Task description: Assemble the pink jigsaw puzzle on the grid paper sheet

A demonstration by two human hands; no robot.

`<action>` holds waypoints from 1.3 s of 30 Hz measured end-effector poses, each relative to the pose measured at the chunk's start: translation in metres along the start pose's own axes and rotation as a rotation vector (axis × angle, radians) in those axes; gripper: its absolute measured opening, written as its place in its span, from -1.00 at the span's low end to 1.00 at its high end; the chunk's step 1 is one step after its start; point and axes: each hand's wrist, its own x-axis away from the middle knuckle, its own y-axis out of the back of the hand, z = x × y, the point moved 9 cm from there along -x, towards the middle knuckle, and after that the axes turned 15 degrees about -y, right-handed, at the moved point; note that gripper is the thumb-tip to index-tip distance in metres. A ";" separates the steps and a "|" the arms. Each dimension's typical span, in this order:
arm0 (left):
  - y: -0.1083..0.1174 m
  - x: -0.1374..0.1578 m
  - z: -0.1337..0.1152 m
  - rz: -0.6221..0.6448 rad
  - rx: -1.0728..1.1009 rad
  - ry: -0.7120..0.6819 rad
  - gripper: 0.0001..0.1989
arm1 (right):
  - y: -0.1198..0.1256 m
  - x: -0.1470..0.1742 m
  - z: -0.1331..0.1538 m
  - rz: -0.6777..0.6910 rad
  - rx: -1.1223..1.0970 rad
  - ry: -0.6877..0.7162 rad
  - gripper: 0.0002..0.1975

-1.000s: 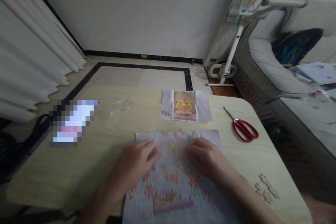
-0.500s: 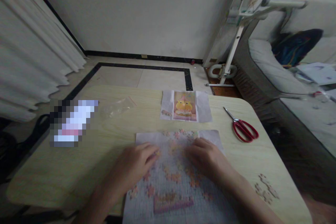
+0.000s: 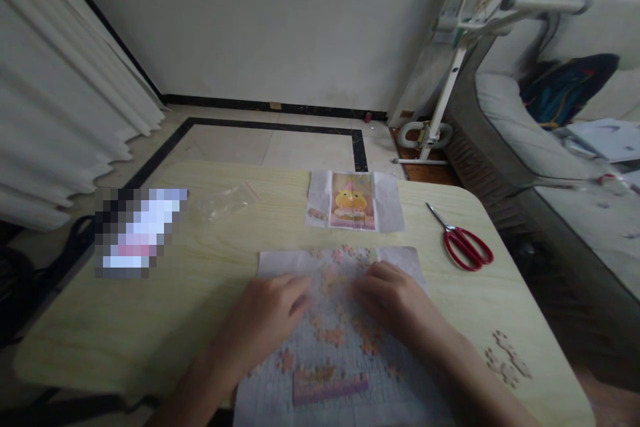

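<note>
A creased white sheet (image 3: 273, 263) lies on the table under both hands, with loose jigsaw puzzle pieces (image 3: 333, 337) in orange, pink and yellow scattered over it. My left hand (image 3: 277, 307) is over the sheet's left side, its fingers bent and drawn together; blur hides anything in the fingertips. On the other side my right hand (image 3: 387, 290) rests low among the pieces, fingers curled, their tips out of sight. A joined pink strip of puzzle (image 3: 330, 389) lies near the sheet's front edge. Beyond the sheet is a folded paper with a yellow cartoon picture (image 3: 353, 201).
Red-handled scissors (image 3: 466, 247) lie at the right, with several brownish pieces (image 3: 507, 359) nearer me. A clear plastic bag (image 3: 227, 203) and a pixelated bright object (image 3: 143, 230) are at the left. A grey sofa (image 3: 530, 133) stands right of the table (image 3: 200, 307).
My left hand has moved slightly to the right, toward the middle of the sheet. The right hand stays in nearly the same place.
</note>
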 end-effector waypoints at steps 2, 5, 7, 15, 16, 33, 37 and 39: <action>-0.001 -0.004 -0.005 0.001 -0.012 -0.021 -0.77 | 0.000 -0.001 0.000 0.002 -0.002 -0.001 -0.77; 0.004 -0.007 -0.009 -0.052 -0.017 -0.056 -0.78 | -0.001 -0.001 -0.001 0.004 -0.008 -0.008 -0.78; 0.009 -0.007 -0.009 -0.085 -0.019 -0.069 -0.78 | -0.001 0.000 -0.001 0.005 -0.012 -0.008 -0.77; 0.012 0.000 -0.003 -0.164 0.020 -0.022 -0.78 | 0.000 0.002 -0.002 0.010 -0.040 -0.025 -0.77; 0.012 0.001 -0.002 -0.175 0.026 -0.020 -0.78 | 0.001 0.001 -0.002 0.010 -0.046 -0.033 -0.78; -0.003 0.002 -0.013 -0.078 0.002 -0.066 -0.80 | 0.008 0.002 -0.005 0.016 -0.046 -0.057 -0.83; -0.008 -0.011 -0.022 -0.027 -0.015 -0.079 -0.72 | 0.006 0.001 -0.001 -0.002 -0.045 -0.032 -0.80; -0.008 -0.016 -0.024 -0.032 -0.008 -0.086 -0.66 | 0.006 0.001 0.000 -0.010 -0.044 -0.026 -0.78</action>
